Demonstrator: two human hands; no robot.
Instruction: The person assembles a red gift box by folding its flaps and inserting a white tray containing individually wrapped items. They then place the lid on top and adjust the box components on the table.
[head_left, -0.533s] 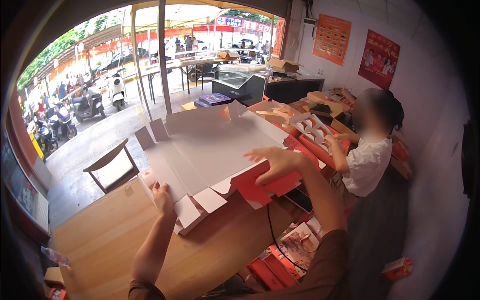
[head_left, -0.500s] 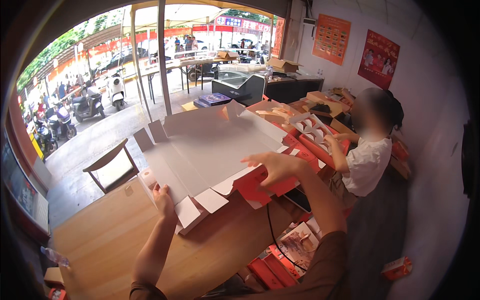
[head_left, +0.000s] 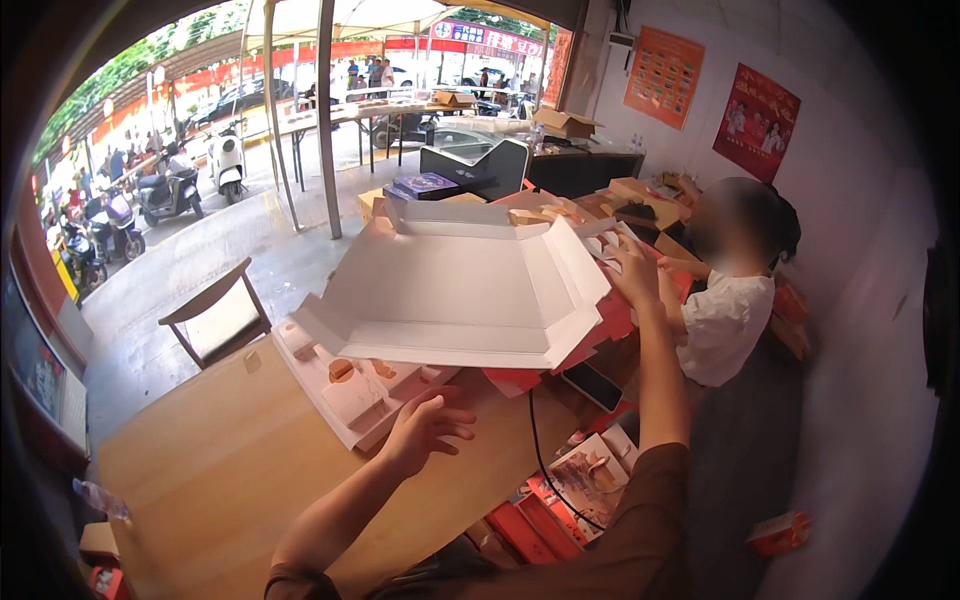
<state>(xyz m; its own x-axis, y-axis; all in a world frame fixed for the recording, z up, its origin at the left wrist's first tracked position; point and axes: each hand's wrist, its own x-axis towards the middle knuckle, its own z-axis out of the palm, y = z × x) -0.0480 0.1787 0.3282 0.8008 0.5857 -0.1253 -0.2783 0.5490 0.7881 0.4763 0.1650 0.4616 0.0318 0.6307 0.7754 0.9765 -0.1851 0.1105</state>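
A large white cardboard box blank (head_left: 450, 285), its edge panels partly raised, lies tilted above the far side of the table. Below its near edge is a shallow white box (head_left: 350, 405) with tan-brown pictures. My left hand (head_left: 430, 430) is open beside this lower box, fingers loosely bent and spread, holding nothing. My right hand (head_left: 633, 272) reaches past the blank's right corner; its fingers are curved and apart, and I see nothing gripped. Whether it touches the raised side panel is unclear. Red cardboard (head_left: 515, 380) shows under the blank's right part.
At right, a person in a white top (head_left: 735, 315) stands among open boxes. A phone (head_left: 592, 387) lies near a black cable (head_left: 540, 450). Red boxes (head_left: 530, 530) are piled low beside me. A chair (head_left: 220, 315) stands beyond the wooden table (head_left: 200, 450).
The blank's panels have folded up, and it has shifted, uncovering the shallow box. My left hand has let go and moved right; my right hand has moved farther away and right.
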